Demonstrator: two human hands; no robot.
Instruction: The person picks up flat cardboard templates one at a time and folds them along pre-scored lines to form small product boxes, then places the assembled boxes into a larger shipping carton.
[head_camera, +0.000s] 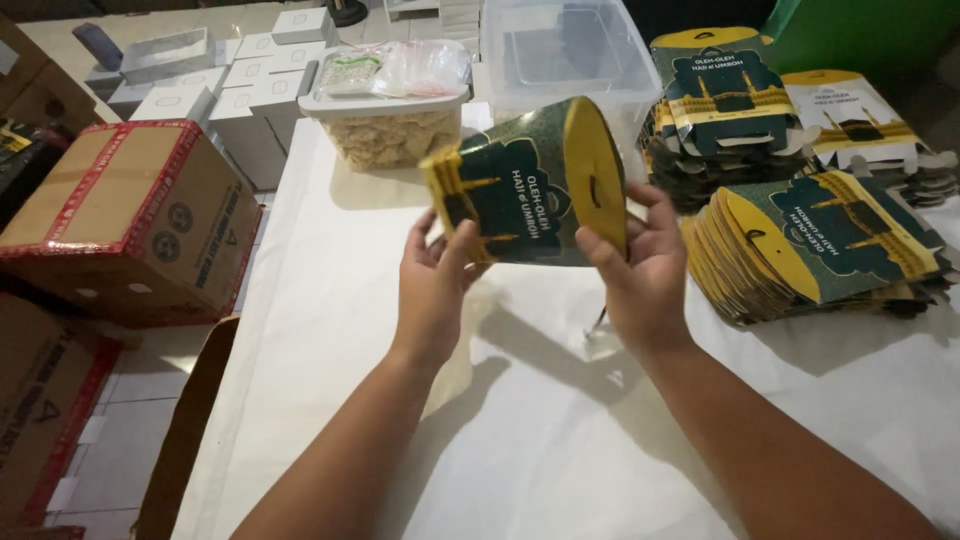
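The gift box is printed dark green with a yellow flap and gold trim. The flat boxes are patterned alike. The worktop is covered in white.

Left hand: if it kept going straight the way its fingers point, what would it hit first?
The left hand points up and away; past the green-and-yellow carton it holds, probably the clear tub of crackers, though depth is unclear.

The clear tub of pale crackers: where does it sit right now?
In the head view, the cracker tub sits at the white table's far left edge, beside an empty clear bin.
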